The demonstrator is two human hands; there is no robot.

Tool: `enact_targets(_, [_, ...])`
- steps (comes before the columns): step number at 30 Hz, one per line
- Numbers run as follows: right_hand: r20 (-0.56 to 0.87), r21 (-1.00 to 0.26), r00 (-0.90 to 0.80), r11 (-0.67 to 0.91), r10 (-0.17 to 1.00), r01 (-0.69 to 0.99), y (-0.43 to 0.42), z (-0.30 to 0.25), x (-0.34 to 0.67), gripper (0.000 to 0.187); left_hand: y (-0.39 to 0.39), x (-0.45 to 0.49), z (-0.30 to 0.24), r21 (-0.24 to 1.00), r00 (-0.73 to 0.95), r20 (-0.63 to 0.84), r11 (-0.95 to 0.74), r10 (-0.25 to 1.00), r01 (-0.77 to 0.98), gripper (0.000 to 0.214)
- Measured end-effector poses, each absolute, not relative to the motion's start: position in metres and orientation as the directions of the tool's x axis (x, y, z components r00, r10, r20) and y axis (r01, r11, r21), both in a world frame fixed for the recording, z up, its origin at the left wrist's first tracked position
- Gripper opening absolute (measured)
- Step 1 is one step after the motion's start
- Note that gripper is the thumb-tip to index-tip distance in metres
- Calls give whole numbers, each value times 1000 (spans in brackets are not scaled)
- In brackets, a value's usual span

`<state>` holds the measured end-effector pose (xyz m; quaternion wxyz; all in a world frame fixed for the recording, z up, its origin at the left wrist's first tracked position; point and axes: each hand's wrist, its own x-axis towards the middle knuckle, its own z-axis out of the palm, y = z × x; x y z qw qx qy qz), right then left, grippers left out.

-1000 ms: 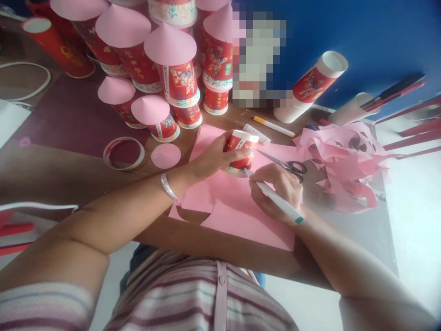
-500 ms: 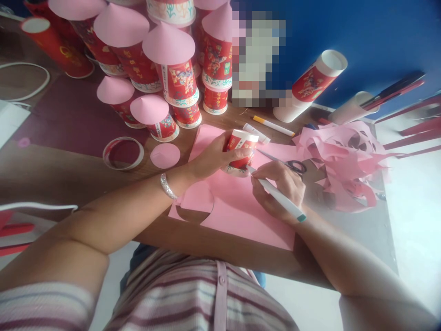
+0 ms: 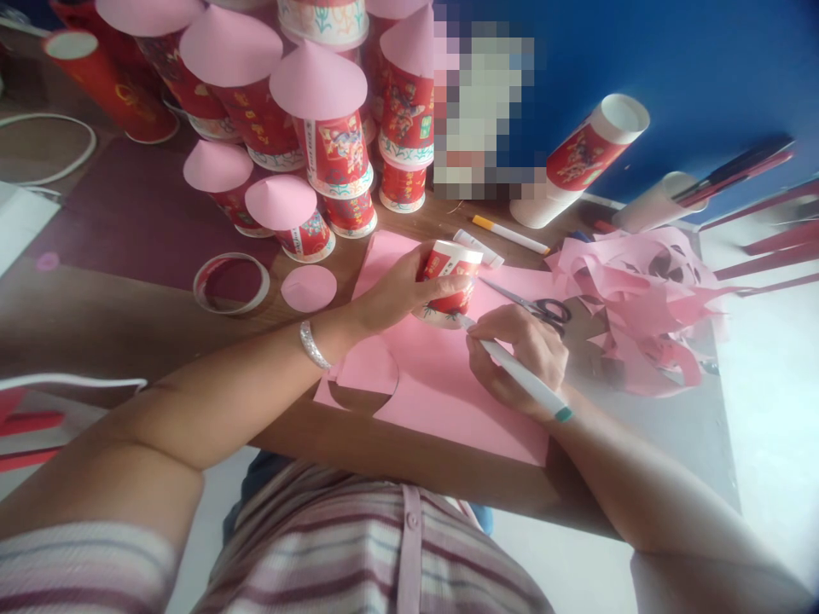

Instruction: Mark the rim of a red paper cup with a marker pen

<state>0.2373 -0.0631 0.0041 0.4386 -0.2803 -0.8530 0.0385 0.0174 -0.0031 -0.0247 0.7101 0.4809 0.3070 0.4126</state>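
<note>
My left hand (image 3: 402, 288) is wrapped round a red and white paper cup (image 3: 455, 266), its thumb across the front. The cup is tilted slightly over pink paper (image 3: 435, 375). Dark strokes show on the cup's white lower band. In my right hand (image 3: 521, 354) is a white marker pen (image 3: 525, 379) with a green end, its tip at that band. Scissors (image 3: 551, 314) with dark handles lie just beyond my right hand. A white capped tube or marker (image 3: 479, 247) and a white marker with a yellow cap (image 3: 510, 234) lie behind the cup.
Several red cups with pink paper cones (image 3: 318, 81) stand stacked at the back left. A white-rimmed ring (image 3: 231, 283) and a small pink disc (image 3: 309, 288) lie left of the paper. Pink scraps (image 3: 640, 273), a tall cup stack (image 3: 598, 141) and a pen holder (image 3: 662, 200) are at right.
The pen's tip has shifted very slightly along the cup's lower band. The left hand keeps the cup in nearly the same position; the whole view has drifted a little.
</note>
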Motion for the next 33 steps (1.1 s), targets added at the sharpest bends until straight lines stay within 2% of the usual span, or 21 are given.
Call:
enact_targets(10, [745,-258,-453,837,490,483,-61,0,236,26,-3,18,-24,945,458,-30,174,889,-276,70])
enact_targets(19, [742,-291,-441,835,505,467,-60,4,234,45,-4,17,-24,952,460,-31,166,888,-256,71])
enact_targets(25, [745,-275,-451,842,492,464,-59,5,233,42,-5,17,-20,955,458,-59,184,887,-234,76])
enact_targets(33, [726,-298,-442,821,526,487,-62,2,236,37,-4,18,-22,951,470,-28,169,882,-259,70])
